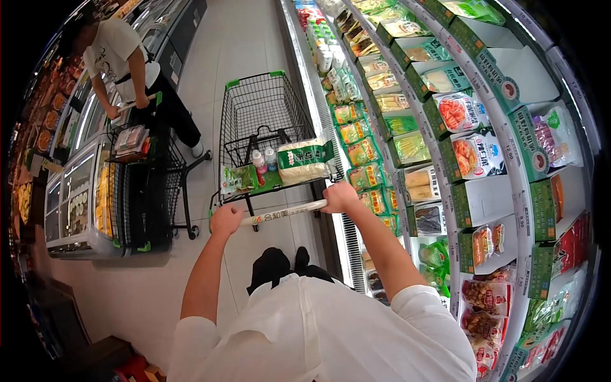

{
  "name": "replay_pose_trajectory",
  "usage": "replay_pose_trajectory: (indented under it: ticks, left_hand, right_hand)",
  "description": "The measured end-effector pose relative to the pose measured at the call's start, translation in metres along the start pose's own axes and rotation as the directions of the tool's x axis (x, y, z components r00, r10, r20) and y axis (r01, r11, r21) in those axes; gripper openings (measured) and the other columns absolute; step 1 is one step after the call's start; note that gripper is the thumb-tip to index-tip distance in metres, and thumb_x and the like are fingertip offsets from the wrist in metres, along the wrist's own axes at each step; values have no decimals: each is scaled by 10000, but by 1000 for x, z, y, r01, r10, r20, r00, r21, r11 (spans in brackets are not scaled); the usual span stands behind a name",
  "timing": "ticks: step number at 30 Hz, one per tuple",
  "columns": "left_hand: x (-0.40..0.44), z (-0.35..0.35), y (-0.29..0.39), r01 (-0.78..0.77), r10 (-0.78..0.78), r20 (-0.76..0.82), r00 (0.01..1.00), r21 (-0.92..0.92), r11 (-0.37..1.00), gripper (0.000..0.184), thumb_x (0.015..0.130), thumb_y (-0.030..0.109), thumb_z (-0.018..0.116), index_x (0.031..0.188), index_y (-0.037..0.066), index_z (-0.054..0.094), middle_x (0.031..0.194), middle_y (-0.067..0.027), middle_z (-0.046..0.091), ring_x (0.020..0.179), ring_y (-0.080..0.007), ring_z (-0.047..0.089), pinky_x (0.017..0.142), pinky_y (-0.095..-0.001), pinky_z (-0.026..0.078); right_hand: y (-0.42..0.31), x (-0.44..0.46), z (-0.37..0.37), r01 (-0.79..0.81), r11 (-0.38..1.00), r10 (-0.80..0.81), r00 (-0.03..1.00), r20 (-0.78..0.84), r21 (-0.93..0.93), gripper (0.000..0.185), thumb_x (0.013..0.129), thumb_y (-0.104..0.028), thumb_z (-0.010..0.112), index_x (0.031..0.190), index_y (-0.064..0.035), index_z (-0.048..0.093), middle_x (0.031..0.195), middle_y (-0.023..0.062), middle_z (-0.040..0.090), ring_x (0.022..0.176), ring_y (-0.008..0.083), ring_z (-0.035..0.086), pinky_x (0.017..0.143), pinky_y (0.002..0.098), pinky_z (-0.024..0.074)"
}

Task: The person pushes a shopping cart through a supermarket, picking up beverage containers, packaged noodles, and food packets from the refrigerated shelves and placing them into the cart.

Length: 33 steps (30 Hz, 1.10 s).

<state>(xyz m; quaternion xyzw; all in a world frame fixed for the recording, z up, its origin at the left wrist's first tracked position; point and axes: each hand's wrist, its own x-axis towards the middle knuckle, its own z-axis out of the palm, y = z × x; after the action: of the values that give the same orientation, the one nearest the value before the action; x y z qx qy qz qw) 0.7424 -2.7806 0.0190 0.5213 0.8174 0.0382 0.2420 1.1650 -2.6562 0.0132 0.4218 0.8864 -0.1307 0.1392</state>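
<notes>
In front of me stands a black wire shopping cart (264, 108) with green corners. My left hand (226, 219) is wrapped round the left end of its pale handlebar (283, 212). The right end is gripped by my right hand (341, 197). On the cart's upper tray near the handle lie a green-and-clear packet (239, 179), two small bottles, one with a pink lower part (259, 164), and a large white-and-green package (305, 161). The deep basket beyond the tray shows bare wire mesh.
On the right runs a chilled shelf (455, 216) with several tiers of packaged food. To the left another person (124, 57) holds a second cart (143, 197) with packages in it. Behind that cart is a glass-topped freezer case (79, 197). A tiled aisle (235, 32) leads forward.
</notes>
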Motion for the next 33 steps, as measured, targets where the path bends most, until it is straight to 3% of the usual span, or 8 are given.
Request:
replay_pose_trajectory:
  ticks: [8,11,19,20,25,27,28,33]
  left_hand:
    - [96,-23,22,-26,26,-9,1000,0,1000,460,952,504,684,958,60,801,954,-193,804,909,-406,767,840,-523,596]
    - [128,-41,36,-30,31,20,999,-12,999,463,957,505,683,969,57,798,962,-194,806,918,-408,768,844,-526,596]
    - [227,-63,52,-42,42,8,999,27,999,485,984,533,708,960,58,805,956,-196,808,940,-418,774,855,-529,596]
    - [239,-65,52,-48,48,-7,999,17,999,482,984,528,710,949,56,806,951,-197,808,937,-421,775,858,-531,596]
    - [274,-82,61,-96,96,-17,995,-4,995,527,993,558,650,937,58,806,952,-220,803,940,-437,774,857,-550,590]
    - [282,-89,66,-71,72,16,997,-16,997,556,985,580,637,942,52,805,954,-222,803,933,-435,774,858,-547,592]
    - [289,-88,64,-71,72,28,997,-11,997,564,986,587,637,954,51,809,961,-212,807,931,-431,774,859,-543,594]
    - [280,-102,79,-93,91,47,995,41,995,510,1014,565,637,995,84,806,943,-157,807,917,-397,773,819,-546,592]
  right_hand:
    - [41,81,-42,-44,999,44,999,19,25,543,795,-640,762,904,-116,855,899,130,818,893,360,796,845,472,630]
    - [56,113,-50,-31,999,32,999,-36,29,563,785,-676,773,857,-121,830,806,142,777,811,397,771,756,512,626]
    - [83,189,-93,-110,992,108,994,25,55,501,772,-619,754,878,-141,859,835,138,795,833,390,780,777,496,632]
    - [88,196,-95,-69,996,70,997,-17,54,533,804,-654,729,822,-131,834,795,157,773,803,423,758,760,524,618]
    - [105,231,-105,-56,997,57,998,-18,61,515,782,-643,760,846,-136,826,808,151,774,817,408,770,753,535,620]
    - [111,243,-106,-59,997,60,998,-4,49,514,771,-656,781,892,-160,838,839,139,787,842,394,779,773,521,629]
    - [106,243,-123,-115,993,113,991,66,39,523,783,-660,776,891,-154,848,878,123,808,896,368,791,840,514,628]
    - [119,243,-108,-29,994,34,998,-50,102,470,786,-584,830,952,-144,849,881,125,800,904,360,771,888,488,607]
